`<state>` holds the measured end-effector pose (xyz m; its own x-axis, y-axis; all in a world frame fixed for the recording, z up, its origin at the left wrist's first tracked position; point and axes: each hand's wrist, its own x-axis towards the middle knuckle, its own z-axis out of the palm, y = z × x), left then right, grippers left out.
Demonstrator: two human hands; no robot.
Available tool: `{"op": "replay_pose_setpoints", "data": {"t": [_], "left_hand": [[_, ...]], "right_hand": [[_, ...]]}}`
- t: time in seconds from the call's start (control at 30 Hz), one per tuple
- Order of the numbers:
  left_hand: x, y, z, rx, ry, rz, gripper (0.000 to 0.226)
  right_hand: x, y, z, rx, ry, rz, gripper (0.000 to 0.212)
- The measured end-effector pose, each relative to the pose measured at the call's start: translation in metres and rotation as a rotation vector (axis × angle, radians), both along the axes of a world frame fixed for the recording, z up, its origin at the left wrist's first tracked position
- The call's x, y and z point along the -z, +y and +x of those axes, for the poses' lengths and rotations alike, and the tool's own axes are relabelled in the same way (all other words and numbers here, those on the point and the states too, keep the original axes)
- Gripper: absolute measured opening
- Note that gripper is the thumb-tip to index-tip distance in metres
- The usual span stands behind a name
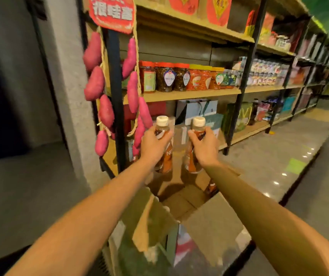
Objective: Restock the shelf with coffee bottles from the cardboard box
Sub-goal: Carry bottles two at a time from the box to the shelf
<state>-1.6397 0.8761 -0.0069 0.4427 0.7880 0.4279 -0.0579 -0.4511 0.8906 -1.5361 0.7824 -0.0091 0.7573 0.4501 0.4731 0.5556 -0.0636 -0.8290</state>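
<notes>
Head view: wooden shelf (pixel 189 95), seemingly glossy floor (pixel 263 156).

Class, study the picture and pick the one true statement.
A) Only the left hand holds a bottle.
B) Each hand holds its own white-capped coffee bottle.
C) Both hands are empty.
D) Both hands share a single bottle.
B: the left hand grips the left coffee bottle and the right hand grips the right coffee bottle. Both bottles are upright above the open cardboard box.
</notes>
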Motion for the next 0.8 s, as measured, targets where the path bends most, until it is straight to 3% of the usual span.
{"op": "replay_pose_setpoints", "data": {"t": [0.37,0.63,0.8], "left_hand": [[-0.017,-0.030,-0.265,-0.479,0.051,0.028,0.026],[-0.017,-0.087,-0.527,-0.829,0.126,0.036,0.035],[-0.014,-0.142,-0.700,-0.984,0.157,0.024,0.024]], "right_hand": [[-0.016,0.034,-0.231,-0.425,-0.019,0.011,0.033],[-0.014,0.027,-0.484,-0.735,0.017,0.030,0.025],[-0.007,-0.004,-0.662,-0.941,0.077,0.025,0.029]]}}
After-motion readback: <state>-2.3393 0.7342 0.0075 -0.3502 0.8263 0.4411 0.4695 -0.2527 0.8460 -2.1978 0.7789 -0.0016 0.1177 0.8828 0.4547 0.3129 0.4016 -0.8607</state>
